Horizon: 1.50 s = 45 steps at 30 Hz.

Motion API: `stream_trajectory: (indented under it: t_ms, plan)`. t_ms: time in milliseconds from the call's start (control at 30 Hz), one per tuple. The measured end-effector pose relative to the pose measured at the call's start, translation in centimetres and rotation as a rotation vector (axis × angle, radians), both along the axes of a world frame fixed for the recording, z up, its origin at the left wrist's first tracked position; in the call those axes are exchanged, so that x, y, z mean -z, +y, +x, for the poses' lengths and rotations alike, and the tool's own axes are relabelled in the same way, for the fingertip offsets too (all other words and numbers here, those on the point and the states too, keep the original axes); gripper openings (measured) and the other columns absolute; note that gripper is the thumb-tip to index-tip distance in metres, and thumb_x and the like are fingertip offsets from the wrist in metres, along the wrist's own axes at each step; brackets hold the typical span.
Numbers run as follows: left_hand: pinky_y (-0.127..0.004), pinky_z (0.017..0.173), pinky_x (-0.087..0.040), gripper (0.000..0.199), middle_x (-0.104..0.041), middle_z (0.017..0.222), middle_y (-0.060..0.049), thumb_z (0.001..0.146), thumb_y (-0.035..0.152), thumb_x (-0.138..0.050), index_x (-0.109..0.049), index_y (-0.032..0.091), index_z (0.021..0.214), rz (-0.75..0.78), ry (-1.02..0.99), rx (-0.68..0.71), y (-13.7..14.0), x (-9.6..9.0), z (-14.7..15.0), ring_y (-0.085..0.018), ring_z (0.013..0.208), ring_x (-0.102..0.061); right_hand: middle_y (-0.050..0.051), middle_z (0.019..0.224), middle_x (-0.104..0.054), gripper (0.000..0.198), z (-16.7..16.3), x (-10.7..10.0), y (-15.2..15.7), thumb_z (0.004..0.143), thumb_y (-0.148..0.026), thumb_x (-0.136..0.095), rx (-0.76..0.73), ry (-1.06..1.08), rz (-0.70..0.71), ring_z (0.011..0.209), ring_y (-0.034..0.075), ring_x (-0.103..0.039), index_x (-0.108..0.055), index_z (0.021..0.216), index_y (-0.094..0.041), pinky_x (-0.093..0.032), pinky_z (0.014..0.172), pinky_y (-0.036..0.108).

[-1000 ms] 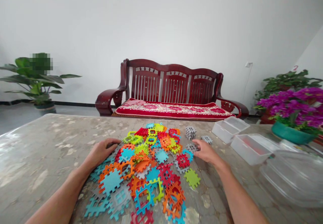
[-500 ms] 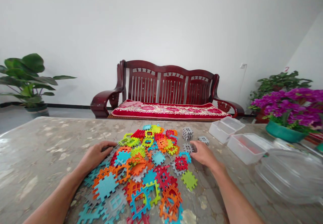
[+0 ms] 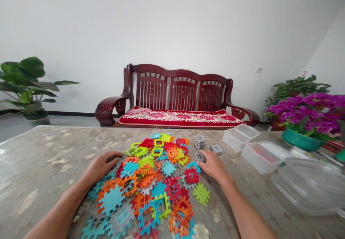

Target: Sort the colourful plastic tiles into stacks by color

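A heap of interlocking plastic tiles (image 3: pixel 158 188) with toothed edges lies on the table between my hands, in blue, orange, red, green and grey. My left hand (image 3: pixel 104 163) rests at the heap's left edge, thumb and fingers apart, its fingertips close to a grey piece. On the other side, my right hand (image 3: pixel 211 164) has thumb and fingertips at the edge of a grey window-patterned tile (image 3: pixel 198 157), which lies low near the tabletop. Just beyond it stand a stack of grey tiles (image 3: pixel 199 142) and a separate flat grey tile (image 3: pixel 216 149).
To the right are two clear plastic boxes (image 3: pixel 258 163), the nearer with something reddish inside, and a clear lidded container (image 3: pixel 309 185). Purple flowers fill a teal pot (image 3: pixel 303 140). A wooden bench (image 3: pixel 183 92) with a red cover stands behind the patterned table (image 3: pixel 40 160).
The view has shifted very slightly. My right hand has edged a little left with its fingers at the grey tile; my left hand has stayed in place.
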<state>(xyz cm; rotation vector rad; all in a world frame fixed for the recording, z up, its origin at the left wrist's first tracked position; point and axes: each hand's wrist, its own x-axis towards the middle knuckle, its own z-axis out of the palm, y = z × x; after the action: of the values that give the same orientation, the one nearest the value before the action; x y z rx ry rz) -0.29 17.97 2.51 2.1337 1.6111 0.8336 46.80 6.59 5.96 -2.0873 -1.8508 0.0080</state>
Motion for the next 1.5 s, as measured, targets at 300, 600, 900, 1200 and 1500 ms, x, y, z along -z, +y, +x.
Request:
stream_trajectory:
  t_ms: [300,600,900,1200,1500]
  plan:
    - [-0.030,0.088,-0.053,0.044,-0.079,0.101,-0.003,0.073,0.055,-0.054,-0.078,0.027,0.097,0.003,0.015,0.001,-0.1,-0.3,0.0,-0.027,0.096,-0.071,0.012,0.119,-0.069,0.045,-0.6,0.4,0.1,0.078,-0.029,-0.062,0.061,-0.021,0.046,0.113,0.027,-0.061,-0.064,0.122,-0.020,-0.044,0.097,0.036]
    - [-0.029,0.085,-0.055,0.042,-0.079,0.099,-0.002,0.074,0.055,-0.055,-0.078,0.028,0.096,0.029,0.004,-0.006,0.2,0.1,-0.1,-0.025,0.093,-0.072,0.008,0.121,-0.070,0.051,2.7,-0.6,0.2,0.075,-0.031,-0.061,0.177,0.196,0.133,0.106,0.025,-0.067,-0.059,0.126,-0.022,-0.050,0.090,0.035]
    - [-0.031,0.086,-0.054,0.042,-0.079,0.101,-0.003,0.075,0.053,-0.053,-0.078,0.026,0.097,0.008,0.016,0.013,-0.2,-0.5,0.2,-0.026,0.096,-0.072,0.011,0.126,-0.066,0.059,2.5,-2.7,3.6,0.077,-0.030,-0.061,0.130,0.222,0.330,0.108,0.024,-0.064,-0.053,0.134,-0.019,-0.047,0.098,0.037]
    - [-0.031,0.085,-0.055,0.042,-0.080,0.099,-0.003,0.073,0.054,-0.054,-0.079,0.027,0.094,0.022,-0.006,-0.004,-0.3,-0.4,0.3,-0.027,0.094,-0.072,0.009,0.126,-0.067,0.059,2.3,-3.9,6.7,0.078,-0.034,-0.063,0.149,0.118,0.224,0.115,0.028,-0.061,-0.054,0.135,-0.023,-0.046,0.097,0.039]
    - [-0.033,0.091,-0.053,0.043,-0.079,0.102,-0.003,0.074,0.052,-0.054,-0.078,0.025,0.097,0.002,-0.005,0.004,-0.4,-0.6,0.4,-0.026,0.097,-0.071,0.004,0.106,-0.071,0.030,-0.5,-1.8,3.7,0.082,-0.024,-0.054,-0.058,0.226,0.355,0.087,0.018,-0.065,-0.068,0.109,-0.024,-0.049,0.087,0.031]
